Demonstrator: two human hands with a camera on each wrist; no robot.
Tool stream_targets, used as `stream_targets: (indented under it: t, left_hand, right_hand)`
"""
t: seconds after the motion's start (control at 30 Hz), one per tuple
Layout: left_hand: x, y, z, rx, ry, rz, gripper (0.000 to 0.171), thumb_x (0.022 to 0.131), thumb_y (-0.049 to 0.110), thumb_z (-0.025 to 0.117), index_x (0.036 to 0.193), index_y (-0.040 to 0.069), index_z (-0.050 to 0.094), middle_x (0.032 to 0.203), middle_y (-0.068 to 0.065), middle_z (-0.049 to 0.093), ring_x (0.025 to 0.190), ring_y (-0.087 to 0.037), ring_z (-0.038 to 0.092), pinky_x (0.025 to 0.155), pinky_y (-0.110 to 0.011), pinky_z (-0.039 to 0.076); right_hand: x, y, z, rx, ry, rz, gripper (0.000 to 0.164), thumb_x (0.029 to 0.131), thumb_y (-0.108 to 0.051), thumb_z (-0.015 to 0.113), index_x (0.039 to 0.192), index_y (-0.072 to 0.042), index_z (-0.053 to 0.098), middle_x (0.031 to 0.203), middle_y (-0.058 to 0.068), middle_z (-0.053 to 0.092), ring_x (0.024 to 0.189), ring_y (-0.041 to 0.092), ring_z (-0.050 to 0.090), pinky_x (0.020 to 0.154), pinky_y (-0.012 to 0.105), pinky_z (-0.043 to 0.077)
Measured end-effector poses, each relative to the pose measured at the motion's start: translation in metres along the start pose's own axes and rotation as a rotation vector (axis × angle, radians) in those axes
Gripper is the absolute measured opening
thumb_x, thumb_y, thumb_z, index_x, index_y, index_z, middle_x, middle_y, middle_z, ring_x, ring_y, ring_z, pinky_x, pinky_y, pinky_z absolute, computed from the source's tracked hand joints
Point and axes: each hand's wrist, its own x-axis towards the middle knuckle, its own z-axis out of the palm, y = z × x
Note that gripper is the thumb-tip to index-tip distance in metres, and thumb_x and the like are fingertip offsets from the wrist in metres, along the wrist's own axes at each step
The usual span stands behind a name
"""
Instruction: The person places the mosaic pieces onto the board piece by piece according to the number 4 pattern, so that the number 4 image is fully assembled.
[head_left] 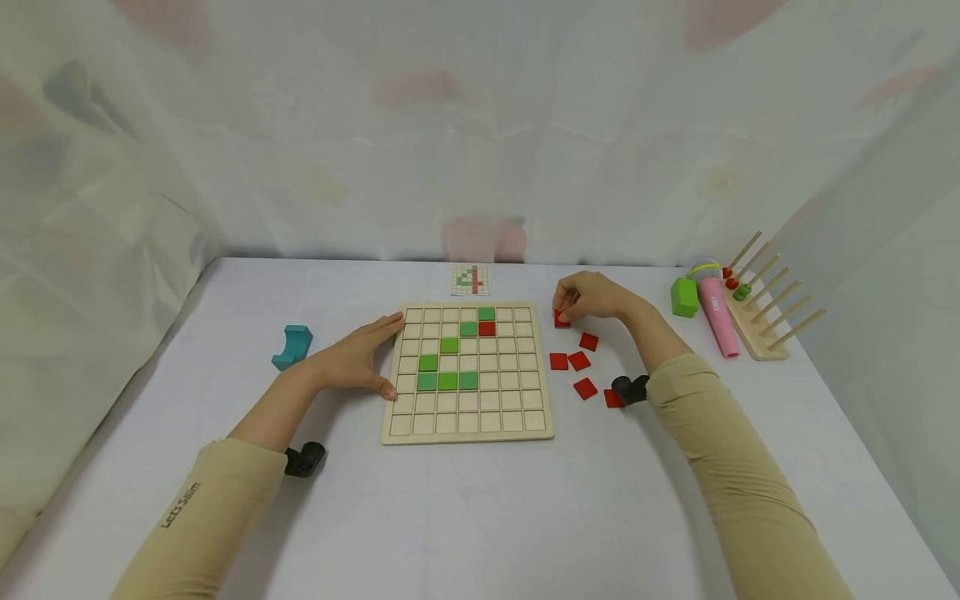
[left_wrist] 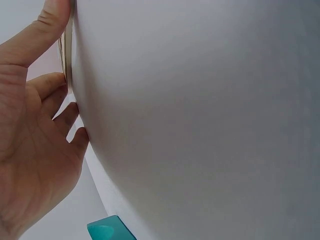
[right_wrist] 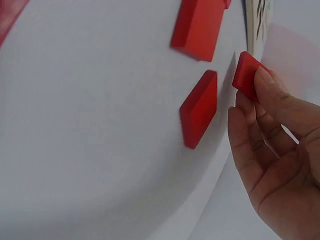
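Observation:
A square wooden grid board (head_left: 468,427) lies on the white table with several green tiles (head_left: 447,381) and one red tile (head_left: 487,329) in its cells. My left hand (head_left: 358,354) rests against the board's left edge, thumb and fingers spread along it; in the left wrist view the fingertips (left_wrist: 75,110) are right at the rim. Beyond the board's upper right corner, my right hand (head_left: 591,296) pinches a red square tile (right_wrist: 246,75) between thumb and fingers. Several loose red tiles (head_left: 579,361) lie on the table below that hand, to the right of the board.
A small pattern card (head_left: 470,281) lies behind the board. To the left is a teal curved block (head_left: 294,346). At the right are a green block (head_left: 684,297), a pink toy microphone (head_left: 717,315) and a wooden rack with upright pegs (head_left: 767,348).

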Motion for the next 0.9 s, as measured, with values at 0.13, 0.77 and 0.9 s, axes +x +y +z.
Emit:
stream_targets:
  t: [0.13,0.77,0.9]
  left_hand:
    - [-0.001,0.001,0.000,0.001,0.001,0.003,0.129,0.061,0.044,0.091,0.158,0.002,0.015,0.169,-0.014,0.009,0.155,-0.044,0.007,0.123,-0.063,0.015]
    - [-0.001,-0.001,0.000,-0.003,0.000,0.000,0.129,0.062,0.044,0.091,0.158,0.003,0.015,0.169,-0.013,0.008,0.155,-0.042,0.006,0.124,-0.061,0.014]
    - [-0.001,-0.001,0.000,-0.007,0.001,0.003,0.129,0.062,0.044,0.091,0.158,0.002,0.016,0.169,-0.013,0.009,0.155,-0.042,0.006,0.125,-0.060,0.014]
  right_hand:
    - [0.001,-0.006,0.000,0.059,-0.003,-0.026,0.019,0.086,0.001,0.062,0.103,-0.005,0.069,0.096,0.011,0.067,0.088,0.023,0.062,0.076,0.029,0.052]
    - [0.010,-0.042,0.018,0.076,0.000,-0.075,0.018,0.088,-0.006,0.067,0.105,-0.011,0.072,0.094,0.005,0.065,0.095,0.023,0.063,0.083,0.032,0.050]
    - [0.012,-0.049,0.022,0.085,-0.014,-0.095,0.019,0.087,-0.006,0.068,0.105,-0.010,0.072,0.094,0.004,0.066,0.094,0.022,0.063,0.083,0.031,0.050]
